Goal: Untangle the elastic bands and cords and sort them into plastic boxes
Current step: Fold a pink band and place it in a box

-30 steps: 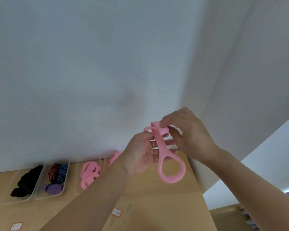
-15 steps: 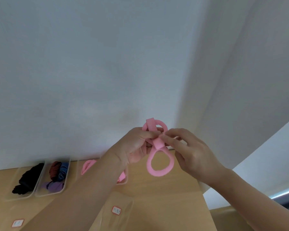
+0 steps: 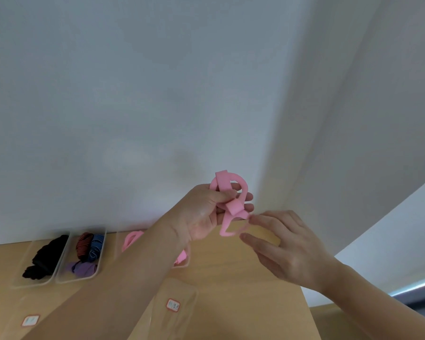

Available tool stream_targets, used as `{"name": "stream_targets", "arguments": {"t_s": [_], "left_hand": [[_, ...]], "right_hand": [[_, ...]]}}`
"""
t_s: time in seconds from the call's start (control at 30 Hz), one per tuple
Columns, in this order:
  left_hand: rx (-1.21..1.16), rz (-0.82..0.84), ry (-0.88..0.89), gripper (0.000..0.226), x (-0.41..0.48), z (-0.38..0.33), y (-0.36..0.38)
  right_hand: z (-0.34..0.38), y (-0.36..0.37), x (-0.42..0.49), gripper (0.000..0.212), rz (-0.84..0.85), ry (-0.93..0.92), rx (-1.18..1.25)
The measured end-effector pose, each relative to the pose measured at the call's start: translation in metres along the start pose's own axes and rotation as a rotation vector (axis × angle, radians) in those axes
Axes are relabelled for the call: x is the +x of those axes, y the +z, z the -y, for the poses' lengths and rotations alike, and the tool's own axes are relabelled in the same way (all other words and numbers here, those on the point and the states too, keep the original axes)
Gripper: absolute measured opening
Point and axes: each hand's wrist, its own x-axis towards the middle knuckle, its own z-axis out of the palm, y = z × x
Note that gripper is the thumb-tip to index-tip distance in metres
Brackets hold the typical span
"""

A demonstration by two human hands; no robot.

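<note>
Untangling step, sorting not yet reached. Knotted pink band held up above the surface, gripped between thumb and curled fingers of the left hand. Right hand just right of it, fingers loosely spread, holding nothing, one fingertip touching the lower loop. Next, probably: pinch that loop, draw it free, then drop into the box of pink bands at far left

Forearm hides pink-band box, maybe two; labels blurred.
</note>
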Motion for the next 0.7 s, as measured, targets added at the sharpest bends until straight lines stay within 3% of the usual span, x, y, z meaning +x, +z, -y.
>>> {"name": "stream_targets", "arguments": {"t_s": [0.23, 0.33, 0.43, 0.5, 0.6, 0.7], "left_hand": [[-0.185, 0.033, -0.126, 0.030, -0.006, 0.004, 0.002], [-0.214, 0.008, -0.109, 0.031, -0.005, 0.006, 0.000], [-0.065, -0.083, -0.004, 0.023, -0.004, 0.012, -0.001], [0.052, -0.110, 0.078, 0.023, -0.006, 0.019, 0.000], [0.242, -0.044, 0.165, 0.029, -0.013, 0.023, 0.004], [0.260, 0.082, 0.116, 0.025, -0.021, 0.022, 0.004]], "right_hand": [[0.004, 0.006, 0.006, 0.031, -0.248, 0.005, -0.027], [0.003, -0.001, 0.011, 0.026, -0.191, -0.022, 0.025], [0.005, -0.011, 0.020, 0.015, -0.084, 0.011, 0.179], [0.007, -0.017, 0.030, 0.025, -0.023, 0.153, 0.347], [0.010, -0.020, 0.047, 0.031, 0.012, 0.510, 0.557], [0.006, -0.020, 0.063, 0.033, -0.006, 0.928, 0.709]]}}
